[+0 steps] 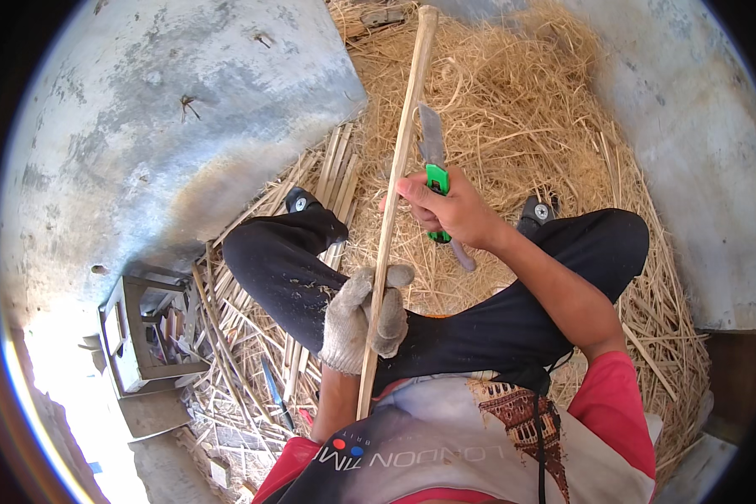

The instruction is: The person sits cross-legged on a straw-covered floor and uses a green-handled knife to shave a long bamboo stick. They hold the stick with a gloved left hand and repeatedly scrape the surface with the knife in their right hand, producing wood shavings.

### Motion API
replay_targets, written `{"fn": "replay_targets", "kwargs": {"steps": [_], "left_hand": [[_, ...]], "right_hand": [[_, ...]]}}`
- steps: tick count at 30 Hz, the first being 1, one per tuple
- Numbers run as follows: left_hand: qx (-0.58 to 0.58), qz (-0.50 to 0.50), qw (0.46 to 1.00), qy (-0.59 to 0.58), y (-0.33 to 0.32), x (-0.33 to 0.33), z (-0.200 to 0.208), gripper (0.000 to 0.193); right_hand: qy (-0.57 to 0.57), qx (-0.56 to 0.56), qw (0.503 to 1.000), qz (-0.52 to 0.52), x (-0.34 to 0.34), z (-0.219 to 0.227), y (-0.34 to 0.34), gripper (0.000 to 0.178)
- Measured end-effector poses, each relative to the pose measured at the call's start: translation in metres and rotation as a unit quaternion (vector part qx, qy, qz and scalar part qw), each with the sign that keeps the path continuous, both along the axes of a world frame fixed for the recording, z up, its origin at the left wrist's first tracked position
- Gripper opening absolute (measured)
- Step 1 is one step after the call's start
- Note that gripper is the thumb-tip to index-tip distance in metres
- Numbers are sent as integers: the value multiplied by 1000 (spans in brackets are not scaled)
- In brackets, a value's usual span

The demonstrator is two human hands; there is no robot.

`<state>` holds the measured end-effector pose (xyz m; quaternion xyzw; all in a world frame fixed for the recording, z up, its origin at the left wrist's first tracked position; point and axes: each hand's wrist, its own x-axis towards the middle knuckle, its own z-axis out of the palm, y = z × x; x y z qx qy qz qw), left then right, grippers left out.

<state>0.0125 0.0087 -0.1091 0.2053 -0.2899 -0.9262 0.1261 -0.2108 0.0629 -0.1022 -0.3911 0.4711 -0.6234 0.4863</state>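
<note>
A long, pale wooden stick (405,139) runs steeply from my lap up past my knees, its far end wider than its near end. My left hand (363,312), in a dirty white knit glove, is closed around its lower part. In my bare right hand (454,206) is a knife (433,139) with green on its handle. Its broad grey blade points away from me, just right of the stick. My right thumb and fingers also touch the stick near its middle. The fingers hide part of the knife's handle.
Shavings (521,92) heap up ahead between pale walls (227,76). Several cut strips (338,172) lie by my left foot. On the left stand a wooden frame box (155,370) with scraps inside and a second, blue-bladed knife (273,386) on the litter. My bent legs flank the work.
</note>
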Motion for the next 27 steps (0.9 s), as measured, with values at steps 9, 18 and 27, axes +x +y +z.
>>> {"fn": "replay_targets", "kwargs": {"steps": [9, 18, 27], "left_hand": [[51, 3, 997, 59, 1, 0, -3, 45], [-144, 60, 982, -110, 1, 7, 19, 41], [-255, 37, 948, -189, 19, 12, 54, 37]], "right_hand": [[75, -4, 992, -104, -5, -3, -4, 37], [439, -65, 873, -201, 0, -12, -4, 33], [560, -66, 786, -254, 18, -21, -5, 22]]}}
